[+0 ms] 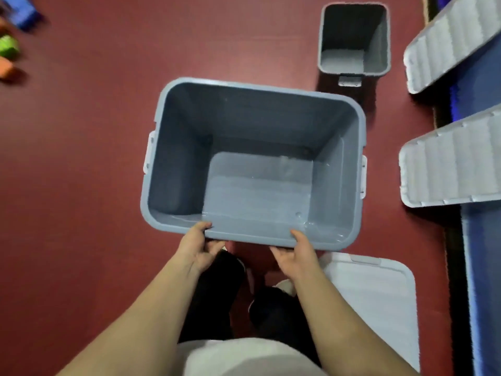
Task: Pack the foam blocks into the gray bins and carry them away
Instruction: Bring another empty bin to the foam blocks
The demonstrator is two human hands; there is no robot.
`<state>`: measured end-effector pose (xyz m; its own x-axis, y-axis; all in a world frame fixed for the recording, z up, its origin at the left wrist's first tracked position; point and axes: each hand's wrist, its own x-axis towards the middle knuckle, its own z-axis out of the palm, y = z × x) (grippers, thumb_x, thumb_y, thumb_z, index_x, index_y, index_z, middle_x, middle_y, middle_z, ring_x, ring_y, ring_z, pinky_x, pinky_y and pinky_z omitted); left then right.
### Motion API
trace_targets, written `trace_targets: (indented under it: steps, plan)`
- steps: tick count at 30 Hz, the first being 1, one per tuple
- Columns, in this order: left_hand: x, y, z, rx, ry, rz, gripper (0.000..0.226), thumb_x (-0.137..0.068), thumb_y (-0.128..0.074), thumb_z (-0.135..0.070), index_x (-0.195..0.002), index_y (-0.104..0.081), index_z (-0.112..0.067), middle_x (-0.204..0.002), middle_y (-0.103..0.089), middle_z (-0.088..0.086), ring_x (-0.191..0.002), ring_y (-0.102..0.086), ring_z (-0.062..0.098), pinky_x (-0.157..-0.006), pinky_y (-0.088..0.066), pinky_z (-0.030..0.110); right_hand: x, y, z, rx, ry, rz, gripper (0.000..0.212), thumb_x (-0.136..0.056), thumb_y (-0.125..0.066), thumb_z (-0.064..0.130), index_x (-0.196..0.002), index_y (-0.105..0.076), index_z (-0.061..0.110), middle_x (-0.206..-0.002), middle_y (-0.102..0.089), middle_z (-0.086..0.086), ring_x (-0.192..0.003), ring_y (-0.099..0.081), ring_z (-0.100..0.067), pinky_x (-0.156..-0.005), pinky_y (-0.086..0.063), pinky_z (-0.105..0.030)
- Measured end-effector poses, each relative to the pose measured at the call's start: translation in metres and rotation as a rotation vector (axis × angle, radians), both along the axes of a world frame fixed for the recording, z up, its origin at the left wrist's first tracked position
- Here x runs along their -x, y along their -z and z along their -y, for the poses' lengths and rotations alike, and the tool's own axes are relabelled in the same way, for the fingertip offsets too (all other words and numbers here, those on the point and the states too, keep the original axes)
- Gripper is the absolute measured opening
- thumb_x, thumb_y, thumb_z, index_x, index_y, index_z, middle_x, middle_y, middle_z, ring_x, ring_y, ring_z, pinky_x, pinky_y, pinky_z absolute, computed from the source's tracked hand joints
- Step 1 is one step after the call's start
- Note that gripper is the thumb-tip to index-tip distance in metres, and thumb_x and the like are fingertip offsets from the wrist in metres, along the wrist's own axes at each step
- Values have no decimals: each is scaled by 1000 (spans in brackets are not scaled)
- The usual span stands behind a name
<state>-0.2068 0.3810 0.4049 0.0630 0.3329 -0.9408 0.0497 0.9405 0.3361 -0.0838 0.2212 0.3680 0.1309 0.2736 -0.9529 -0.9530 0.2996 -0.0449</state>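
Hands first: my left hand (199, 245) and right hand (296, 253) both grip the near rim of the big gray bin (173, 164), thumbs hooked inside and fingers curled under the lip, so I can keep it level and steer it. Nothing lies in it. A second gray bin (379, 36) stands farther off to the right on the red floor (81, 158), also bare inside. The foam blocks (8, 47) sit far left, well apart, blurred, perhaps green, orange and blue. White lids (450, 164) lie at the right, off the bins, leaving both open for packing.
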Motion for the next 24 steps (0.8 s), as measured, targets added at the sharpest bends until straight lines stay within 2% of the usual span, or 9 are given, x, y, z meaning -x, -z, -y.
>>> trace_targets:
  steps: [4,8,10,13,15,17,19,22,24]
  plan:
    - [80,-17,-24,0,-280,56,13,-97,-49,-5,-104,-57,0,-87,-70,20,-75,-70,34,-47,-58,42,49,-21,-53,26,-178,28,35,-96,-53,9,-130,-58,6,-85,-75,-15,-72,-74,-32,-51,-59,-48]
    - [161,-24,-52,-11,-501,66,26,-96,-52,-5,-120,-57,1,-103,-67,19,-91,-66,33,-76,-58,47,107,-46,-116,58,-391,70,14,-99,-51,15,-106,-61,7,-66,-73,-12,-50,-70,-28,-42,-56,-44]
    - [209,-26,-71,8,-605,60,30,-96,-51,-5,-125,-56,0,-101,-67,20,-89,-66,33,-74,-58,46,144,-56,-157,75,-486,73,14,-100,-49,15,-99,-60,6,-62,-71,-13,-47,-69,-28,-39,-55,-43]
    - [263,-25,-100,41,-760,58,31,-97,-49,-5,-128,-54,-3,-99,-66,19,-85,-65,32,-54,-60,43,192,-67,-215,64,-621,104,18,-100,-48,14,-110,-62,6,-71,-74,-13,-63,-72,-30,-43,-57,-43]
    - [300,-24,-122,57,-830,36,34,-98,-50,-5,-132,-53,-4,-98,-65,19,-82,-65,32,-60,-58,45,226,-73,-256,73,-704,118,24,-100,-49,13,-120,-61,6,-91,-74,-14,-81,-70,-30,-48,-59,-46]
    - [332,-26,-148,67,-867,19,37,-98,-50,-6,-135,-52,-4,-104,-65,18,-79,-64,31,-66,-55,41,256,-79,-296,78,-778,128,29,-98,-50,11,-125,-61,4,-105,-71,-15,-87,-68,-30,-51,-60,-48]
    - [355,-29,-177,63,-892,24,35,-99,-49,-6,-133,-53,-5,-107,-66,18,-76,-62,30,-60,-58,41,277,-88,-334,75,-830,134,28,-98,-51,11,-123,-61,5,-104,-70,-14,-85,-68,-30,-48,-58,-52]
    - [381,-39,-226,47,-914,36,39,-98,-49,-6,-138,-50,-3,-89,-62,17,-75,-61,30,-48,-59,37,302,-99,-388,92,-862,141,18,-100,-50,14,-113,-61,7,-96,-68,-13,-82,-65,-29,-42,-55,-52]
    - [393,-42,-264,41,-890,42,41,-98,-51,-6,-138,-50,-4,-89,-62,17,-75,-62,31,-51,-59,38,310,-101,-427,83,-873,135,15,-100,-49,14,-105,-61,6,-93,-67,-12,-81,-64,-28,-45,-53,-54]
